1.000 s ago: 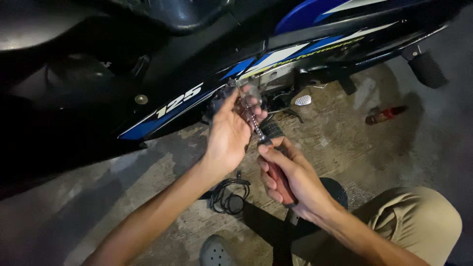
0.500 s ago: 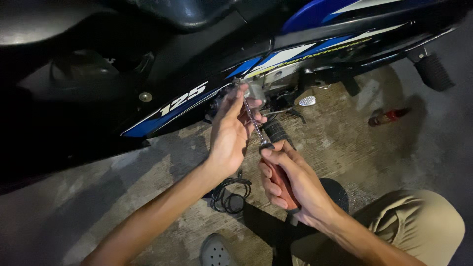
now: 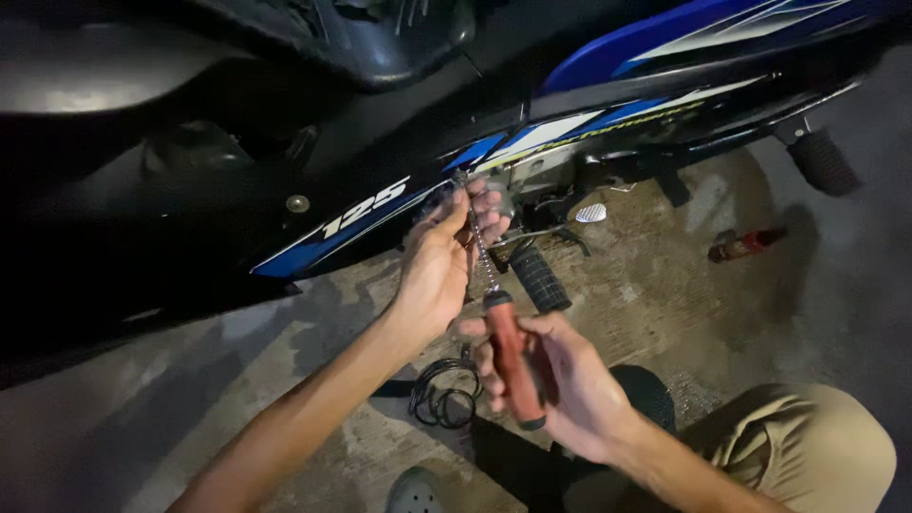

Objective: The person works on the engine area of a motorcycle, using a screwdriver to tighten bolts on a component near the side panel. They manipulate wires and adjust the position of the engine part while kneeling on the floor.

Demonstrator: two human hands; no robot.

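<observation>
My right hand [image 3: 556, 380] grips the red-brown handle of a screwdriver [image 3: 511, 356], whose thin metal shaft runs up and to the left toward the underside of a black and blue motorcycle [image 3: 399, 171]. My left hand [image 3: 446, 261] is raised against the lower side panel, its fingers pinched around the upper shaft near the tip. The tip itself sits at the panel's lower edge, partly hidden by my fingers. A black ribbed footpeg [image 3: 539, 277] juts out just right of the shaft.
A coil of black wire [image 3: 444, 394] lies on the concrete floor below my hands. A small red tool [image 3: 746, 243] lies on the floor to the right. A rear footpeg [image 3: 822, 161] sticks out at far right. My bent knee in tan trousers [image 3: 807, 456] fills the lower right.
The screwdriver has swung more upright and my right hand has slid lower and opened its grip slightly. My left hand stays at the panel, fingers on the shaft.
</observation>
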